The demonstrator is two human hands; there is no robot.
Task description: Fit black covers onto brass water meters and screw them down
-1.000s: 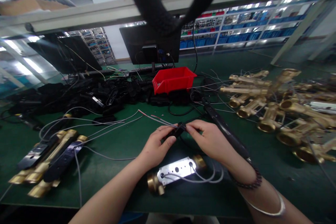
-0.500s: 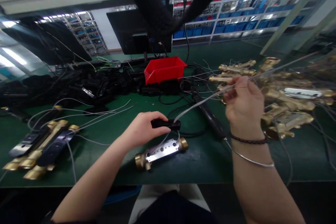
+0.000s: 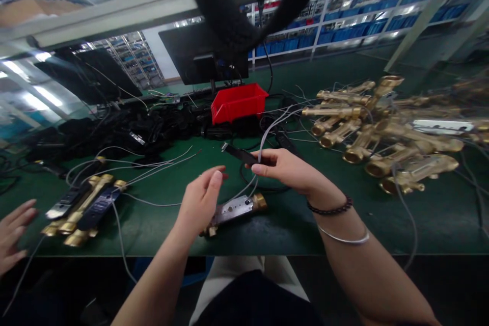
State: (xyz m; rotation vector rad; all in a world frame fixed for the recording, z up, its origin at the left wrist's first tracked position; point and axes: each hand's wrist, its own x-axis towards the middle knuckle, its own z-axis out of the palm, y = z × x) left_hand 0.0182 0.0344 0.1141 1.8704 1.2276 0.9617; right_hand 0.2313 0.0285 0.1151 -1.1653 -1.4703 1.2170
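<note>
My right hand (image 3: 280,168) is closed on a narrow black plastic housing (image 3: 242,155), pinching it between thumb and fingers. Grey cables (image 3: 266,135) rise past these fingers and bend back over the table. Below lies a brass pipe fitting (image 3: 260,201) with a silver metal plate (image 3: 236,208) along its top; a grey cable runs from the plate up to the housing. Over the fitting's left end is my left hand (image 3: 201,197), thumb up and fingers loosely bent, with nothing visible in it. It hides part of that end.
Several brass fittings (image 3: 416,137) are heaped on the right. More fittings with dark plates (image 3: 97,209) lie at left, near another person's hand (image 3: 15,234). Behind stand a red bin (image 3: 240,104), a pile of black parts (image 3: 164,125) and a monitor (image 3: 202,53).
My right hand has come down from the cable at right and taken the black housing. My left hand has released the housing and moved lower. Another person's hand has appeared at left.
</note>
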